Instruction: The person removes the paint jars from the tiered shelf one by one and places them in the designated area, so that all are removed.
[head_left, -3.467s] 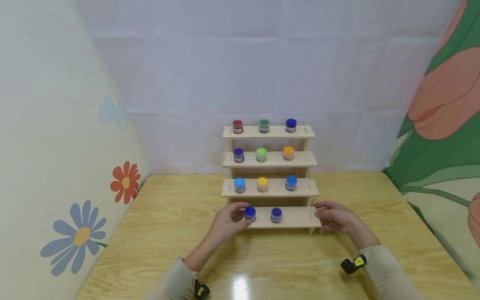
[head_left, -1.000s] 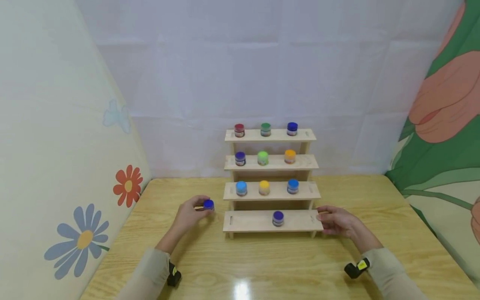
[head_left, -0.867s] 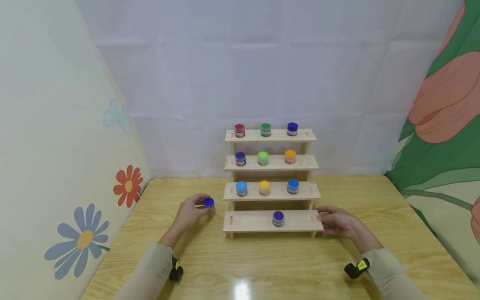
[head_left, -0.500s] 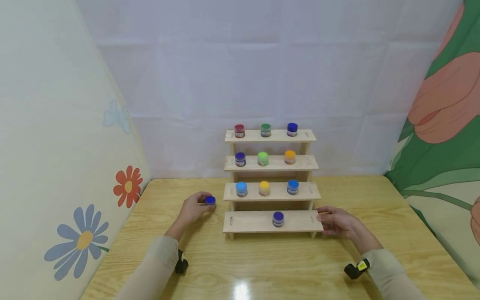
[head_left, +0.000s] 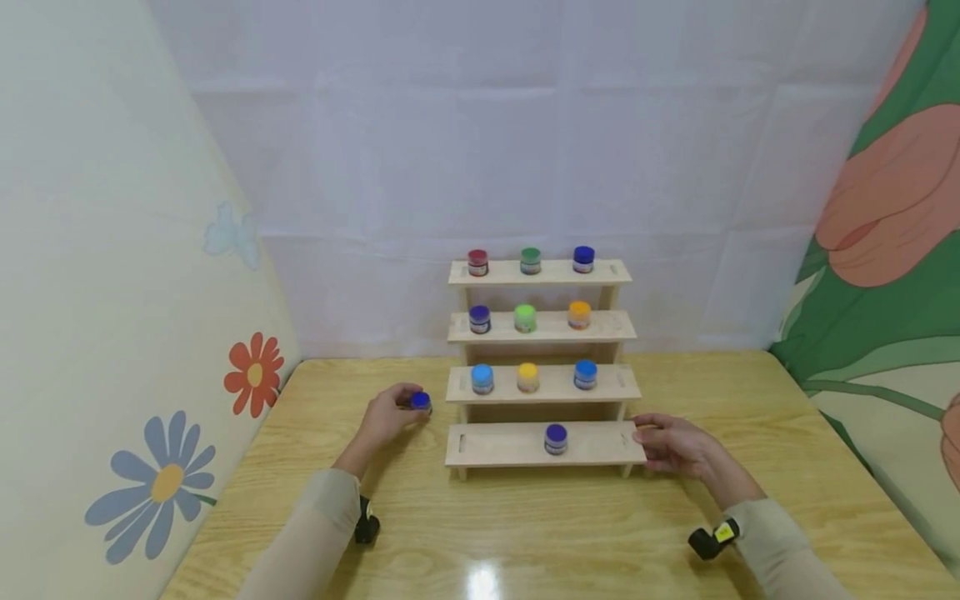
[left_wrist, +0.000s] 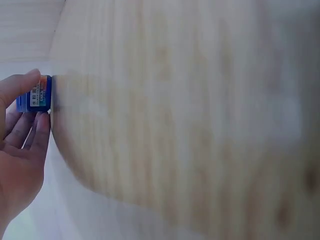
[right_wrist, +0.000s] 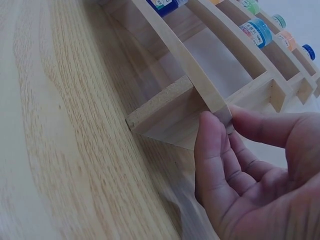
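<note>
My left hand (head_left: 384,419) pinches a small dark blue paint jar (head_left: 422,402) between thumb and fingers, left of the wooden tiered rack (head_left: 502,446). In the left wrist view the jar's (left_wrist: 40,95) base meets the tabletop, its label facing the camera. With thumb and fingertips, my right hand (head_left: 675,446) grips the right end of the rack's lowest board (right_wrist: 200,85). One purple-blue jar (head_left: 556,439) stands near the middle of that board. The tiers above carry several more jars, among them a light blue jar (head_left: 482,379) and a yellow jar (head_left: 528,377).
The rack stands on a wood-grain table (head_left: 465,533) before a white cloth backdrop (head_left: 510,150). Flower-printed panels (head_left: 135,250) rise at both sides. Black wrist cameras (head_left: 712,539) are strapped near both cuffs.
My left hand has taken the dark blue jar off the lowest board's left end and brought it left, down to the table. My right hand has stayed at the rack's right end.
</note>
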